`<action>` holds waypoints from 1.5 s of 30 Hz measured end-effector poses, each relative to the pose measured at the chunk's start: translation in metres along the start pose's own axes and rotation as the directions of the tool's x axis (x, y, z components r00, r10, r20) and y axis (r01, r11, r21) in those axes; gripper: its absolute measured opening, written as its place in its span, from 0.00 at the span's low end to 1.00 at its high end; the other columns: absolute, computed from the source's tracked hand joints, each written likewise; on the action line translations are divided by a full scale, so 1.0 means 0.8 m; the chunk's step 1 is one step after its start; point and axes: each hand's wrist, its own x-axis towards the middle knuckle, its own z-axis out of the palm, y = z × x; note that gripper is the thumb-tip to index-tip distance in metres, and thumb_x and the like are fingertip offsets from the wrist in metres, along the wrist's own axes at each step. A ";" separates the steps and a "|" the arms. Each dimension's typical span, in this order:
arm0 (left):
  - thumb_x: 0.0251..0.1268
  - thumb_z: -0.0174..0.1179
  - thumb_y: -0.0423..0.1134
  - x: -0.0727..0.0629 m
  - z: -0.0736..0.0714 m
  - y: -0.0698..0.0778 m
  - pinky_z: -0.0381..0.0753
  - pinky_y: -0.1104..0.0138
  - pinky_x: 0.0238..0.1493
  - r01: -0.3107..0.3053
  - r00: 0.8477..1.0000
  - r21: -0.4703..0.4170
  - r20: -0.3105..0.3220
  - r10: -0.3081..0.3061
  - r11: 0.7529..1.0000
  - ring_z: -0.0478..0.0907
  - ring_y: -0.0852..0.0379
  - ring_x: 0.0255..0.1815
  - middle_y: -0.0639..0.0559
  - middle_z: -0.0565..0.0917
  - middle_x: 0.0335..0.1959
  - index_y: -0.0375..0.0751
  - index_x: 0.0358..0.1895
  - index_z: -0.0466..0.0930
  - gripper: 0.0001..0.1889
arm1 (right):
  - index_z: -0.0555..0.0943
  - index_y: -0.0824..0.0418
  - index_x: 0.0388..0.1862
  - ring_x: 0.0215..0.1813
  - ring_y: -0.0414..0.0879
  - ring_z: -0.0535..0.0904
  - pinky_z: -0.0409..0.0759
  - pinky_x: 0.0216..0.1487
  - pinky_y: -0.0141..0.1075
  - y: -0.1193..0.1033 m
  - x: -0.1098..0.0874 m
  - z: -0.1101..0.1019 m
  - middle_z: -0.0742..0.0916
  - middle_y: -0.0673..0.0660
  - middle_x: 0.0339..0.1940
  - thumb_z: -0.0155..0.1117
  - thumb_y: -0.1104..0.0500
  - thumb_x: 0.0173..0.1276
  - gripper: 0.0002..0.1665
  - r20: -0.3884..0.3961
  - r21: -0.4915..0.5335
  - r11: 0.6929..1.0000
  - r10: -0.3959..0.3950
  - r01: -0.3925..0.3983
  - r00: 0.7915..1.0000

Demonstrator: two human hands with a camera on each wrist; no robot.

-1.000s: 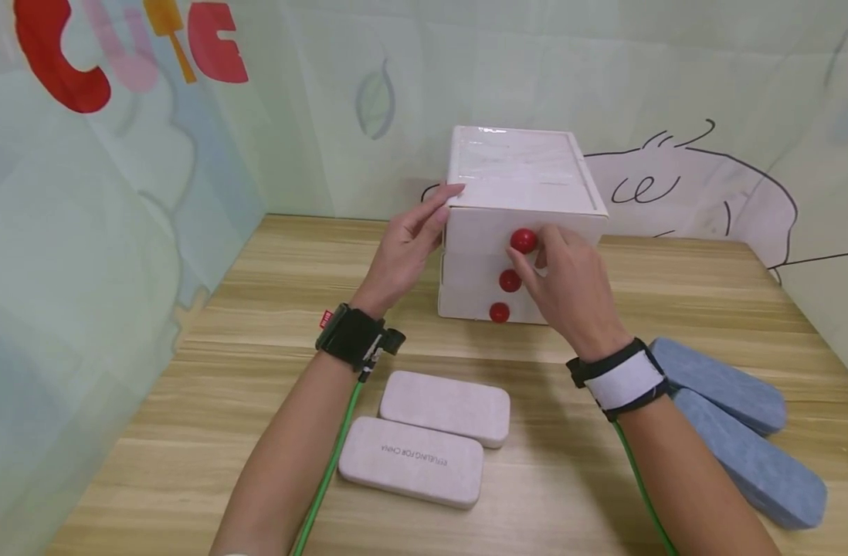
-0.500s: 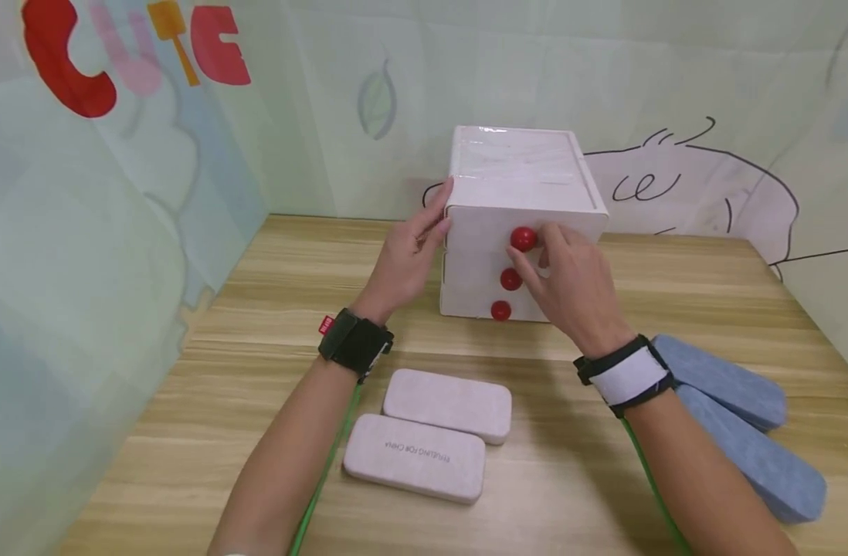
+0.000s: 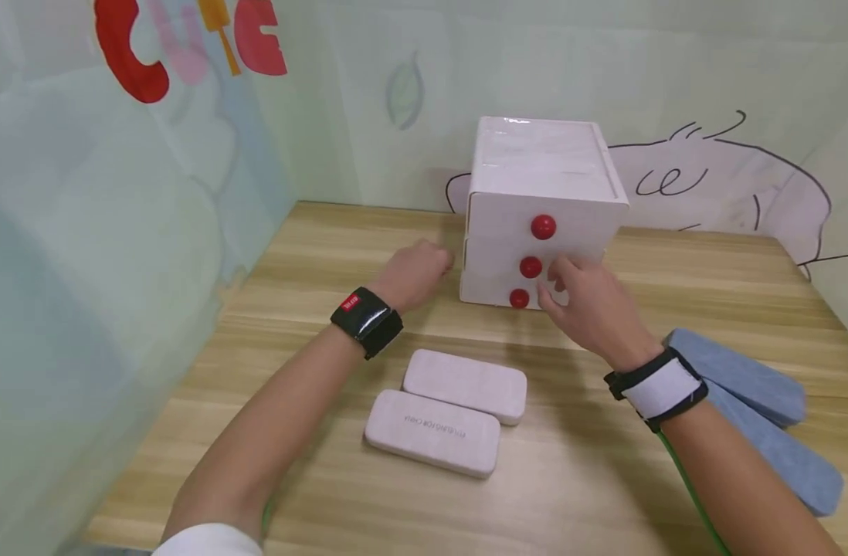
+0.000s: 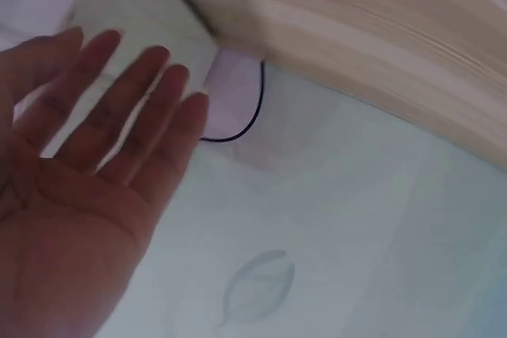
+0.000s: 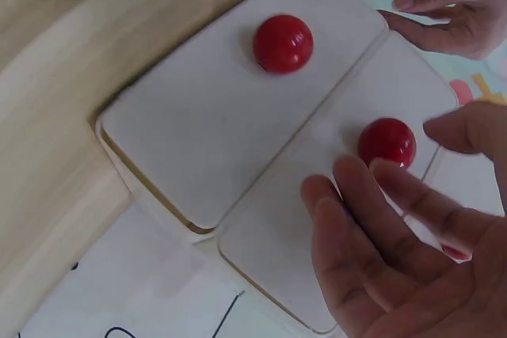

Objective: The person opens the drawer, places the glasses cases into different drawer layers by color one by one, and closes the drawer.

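Observation:
A small white drawer box (image 3: pixel 514 162) with three red knobs down its front stands at the back of the table. My right hand (image 3: pixel 598 309) is in front of it, thumb and fingers loosely bent and parted beside the middle red knob (image 5: pixel 386 142), not closed on it. The top red knob (image 3: pixel 544 227) and the bottom red knob (image 5: pixel 283 43) are untouched. My left hand (image 3: pixel 413 274) hovers just left of the box's lower side; in the left wrist view its fingers are extended and slightly bent, holding nothing.
Two pale pink oblong cases (image 3: pixel 466 384) lie side by side in front of the box, one with printed lettering. Two blue oblong cases (image 3: pixel 737 374) lie at the right, partly behind my right forearm. A printed cloth wall (image 3: pixel 368 154) backs the wooden table (image 3: pixel 292 286).
My left hand has left the box's upper left edge and moved lower, to its side. My right hand has dropped from the top knob to the middle one. The head view has shifted slightly.

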 end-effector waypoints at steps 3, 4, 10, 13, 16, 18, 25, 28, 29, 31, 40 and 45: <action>0.75 0.54 0.30 0.009 0.005 -0.004 0.81 0.63 0.36 -0.036 0.993 -0.011 0.111 0.037 0.999 0.78 0.55 0.34 0.49 0.83 0.31 0.35 0.40 0.85 0.09 | 0.80 0.64 0.44 0.35 0.54 0.84 0.85 0.38 0.47 0.006 -0.006 0.007 0.87 0.63 0.38 0.65 0.55 0.71 0.13 0.085 -0.001 1.000 -0.012 0.012 0.996; 0.74 0.54 0.30 0.013 0.004 -0.006 0.81 0.63 0.39 -0.038 0.988 -0.023 0.149 0.041 0.999 0.79 0.54 0.36 0.48 0.84 0.34 0.35 0.42 0.86 0.09 | 0.81 0.64 0.45 0.36 0.54 0.84 0.85 0.39 0.48 0.007 -0.006 0.008 0.87 0.63 0.39 0.66 0.54 0.71 0.14 0.112 0.000 1.000 -0.019 0.019 0.994; 0.70 0.59 0.31 0.039 -0.007 -0.017 0.82 0.56 0.55 -0.031 0.949 -0.114 0.308 0.065 0.993 0.82 0.49 0.49 0.43 0.87 0.48 0.35 0.50 0.87 0.11 | 0.83 0.64 0.51 0.43 0.55 0.85 0.85 0.45 0.51 0.004 0.001 0.016 0.89 0.63 0.43 0.69 0.50 0.69 0.21 0.220 -0.028 0.996 -0.077 0.085 0.972; 0.70 0.62 0.33 0.043 -0.009 -0.023 0.80 0.58 0.59 -0.022 0.935 -0.165 0.347 0.079 0.986 0.81 0.49 0.52 0.42 0.87 0.49 0.35 0.49 0.87 0.10 | 0.84 0.63 0.51 0.42 0.54 0.85 0.86 0.47 0.49 -0.003 0.004 0.025 0.89 0.61 0.43 0.71 0.48 0.68 0.22 0.249 -0.025 0.993 -0.102 0.112 0.963; 0.69 0.63 0.33 0.041 -0.013 -0.028 0.79 0.58 0.61 0.004 0.920 -0.182 0.385 0.067 0.983 0.81 0.48 0.53 0.43 0.87 0.49 0.35 0.46 0.87 0.08 | 0.84 0.62 0.51 0.39 0.52 0.84 0.86 0.45 0.46 -0.010 0.005 0.034 0.90 0.61 0.43 0.73 0.47 0.66 0.23 0.267 -0.010 0.991 -0.127 0.135 0.955; 0.69 0.62 0.32 0.038 -0.016 -0.031 0.80 0.58 0.61 0.015 0.912 -0.179 0.405 0.060 0.984 0.81 0.48 0.54 0.43 0.87 0.49 0.36 0.46 0.88 0.08 | 0.84 0.62 0.51 0.37 0.51 0.83 0.86 0.43 0.44 -0.015 0.005 0.039 0.90 0.60 0.42 0.74 0.47 0.66 0.23 0.277 0.001 0.990 -0.136 0.141 0.951; 0.70 0.64 0.36 0.032 -0.024 -0.037 0.80 0.57 0.59 0.064 0.909 -0.228 0.415 0.038 0.972 0.81 0.48 0.54 0.44 0.86 0.50 0.38 0.47 0.87 0.09 | 0.84 0.61 0.52 0.33 0.46 0.80 0.84 0.40 0.41 -0.030 0.002 0.050 0.89 0.57 0.38 0.73 0.47 0.67 0.23 0.323 0.061 0.990 -0.142 0.130 0.935; 0.70 0.65 0.39 0.027 -0.024 -0.039 0.80 0.57 0.59 0.069 0.914 -0.240 0.404 0.035 0.968 0.82 0.49 0.53 0.44 0.87 0.50 0.38 0.46 0.86 0.09 | 0.83 0.59 0.54 0.36 0.45 0.81 0.84 0.41 0.41 -0.037 -0.002 0.055 0.89 0.57 0.43 0.70 0.42 0.69 0.26 0.360 0.095 0.985 -0.171 0.146 0.917; 0.71 0.65 0.39 0.025 -0.024 -0.039 0.80 0.58 0.58 0.068 0.915 -0.245 0.401 0.037 0.967 0.82 0.49 0.52 0.44 0.87 0.49 0.38 0.46 0.86 0.09 | 0.83 0.59 0.55 0.37 0.45 0.81 0.84 0.43 0.41 -0.038 -0.003 0.057 0.89 0.57 0.44 0.69 0.41 0.69 0.27 0.373 0.110 0.982 -0.181 0.150 0.910; 0.70 0.65 0.39 0.021 -0.024 -0.037 0.80 0.58 0.57 0.063 0.917 -0.258 0.396 0.046 0.964 0.82 0.50 0.51 0.44 0.87 0.48 0.38 0.45 0.86 0.08 | 0.82 0.59 0.58 0.41 0.45 0.81 0.84 0.46 0.42 -0.042 -0.006 0.058 0.88 0.57 0.47 0.68 0.39 0.69 0.30 0.403 0.127 0.979 -0.198 0.160 0.893; 0.72 0.63 0.39 0.003 -0.017 -0.018 0.79 0.61 0.50 0.027 0.951 -0.325 0.300 0.076 0.945 0.78 0.53 0.44 0.48 0.84 0.40 0.40 0.41 0.83 0.06 | 0.77 0.59 0.65 0.42 0.47 0.79 0.82 0.49 0.43 -0.048 -0.014 0.061 0.85 0.56 0.48 0.65 0.38 0.71 0.34 0.482 0.144 0.979 -0.194 0.141 0.855; 0.75 0.60 0.40 0.002 -0.007 -0.009 0.79 0.63 0.46 0.038 0.989 -0.365 0.146 0.017 0.930 0.77 0.54 0.40 0.49 0.84 0.36 0.40 0.42 0.83 0.07 | 0.81 0.62 0.57 0.39 0.48 0.84 0.85 0.42 0.43 -0.041 -0.006 0.064 0.88 0.58 0.43 0.65 0.41 0.72 0.29 0.320 0.085 0.995 -0.077 0.052 0.944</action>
